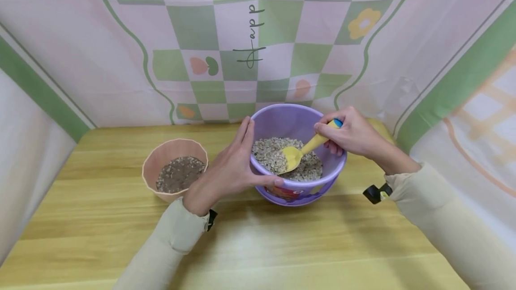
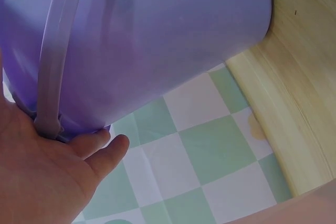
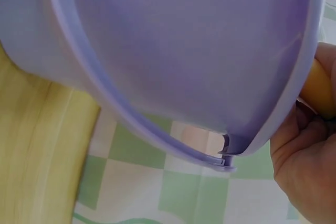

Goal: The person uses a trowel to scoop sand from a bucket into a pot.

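Note:
A purple bucket (image 1: pixel 334 171) stands on the table, with pale coarse grains (image 1: pixel 268 149) inside. My right hand (image 1: pixel 346 131) grips the yellow handle of a toy shovel (image 1: pixel 312 143) over the bucket's right rim. The shovel's scoop dips into the grains. My left hand (image 1: pixel 230 164) rests against the bucket's left side, fingers straight along the rim and thumb stretched across the front rim. In the left wrist view, fingertips (image 2: pixel 113 153) lie beside the handle joint of the bucket (image 2: pixel 136 45). The right wrist view shows a bit of the yellow shovel handle (image 3: pixel 317 90) in the right hand.
Left of the bucket stands a peach bowl (image 1: pixel 155 158) with brown matter and pale grains in it, close by my left wrist. A wooden table (image 1: pixel 101 236) carries both containers. Checked cloth (image 1: pixel 238 21) hangs behind, and more cloth closes in both sides.

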Action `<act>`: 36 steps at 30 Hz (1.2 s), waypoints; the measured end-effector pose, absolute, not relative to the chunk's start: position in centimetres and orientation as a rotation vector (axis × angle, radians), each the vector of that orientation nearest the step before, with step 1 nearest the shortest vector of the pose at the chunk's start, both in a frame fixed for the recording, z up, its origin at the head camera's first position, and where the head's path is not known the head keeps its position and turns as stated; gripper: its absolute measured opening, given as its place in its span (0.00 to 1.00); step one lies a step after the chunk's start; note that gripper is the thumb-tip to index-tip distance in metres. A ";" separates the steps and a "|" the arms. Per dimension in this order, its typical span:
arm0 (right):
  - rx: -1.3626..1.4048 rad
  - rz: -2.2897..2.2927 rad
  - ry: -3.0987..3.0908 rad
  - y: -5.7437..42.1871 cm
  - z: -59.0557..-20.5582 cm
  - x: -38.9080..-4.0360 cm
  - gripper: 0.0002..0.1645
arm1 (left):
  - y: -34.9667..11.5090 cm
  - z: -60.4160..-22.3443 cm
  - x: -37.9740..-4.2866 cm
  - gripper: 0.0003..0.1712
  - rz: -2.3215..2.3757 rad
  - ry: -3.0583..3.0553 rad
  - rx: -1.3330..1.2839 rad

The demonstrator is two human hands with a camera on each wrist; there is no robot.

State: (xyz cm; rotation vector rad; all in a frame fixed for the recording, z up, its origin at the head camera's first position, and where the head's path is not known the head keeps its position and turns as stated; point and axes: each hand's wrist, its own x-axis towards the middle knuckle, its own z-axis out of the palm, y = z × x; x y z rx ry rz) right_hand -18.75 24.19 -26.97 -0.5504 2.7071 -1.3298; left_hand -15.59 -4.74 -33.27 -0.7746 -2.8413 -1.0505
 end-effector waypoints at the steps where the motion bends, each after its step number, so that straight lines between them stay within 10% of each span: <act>1: -0.554 -1.336 2.703 24.3 -27.0 -18.7 0.14 | -4.7 -33.3 -15.6 0.84 -1.055 -2.841 -0.774; 36: -0.547 -1.430 2.688 24.4 -27.6 -18.6 0.15 | -4.6 -33.4 -15.6 0.82 -1.085 -2.831 -0.770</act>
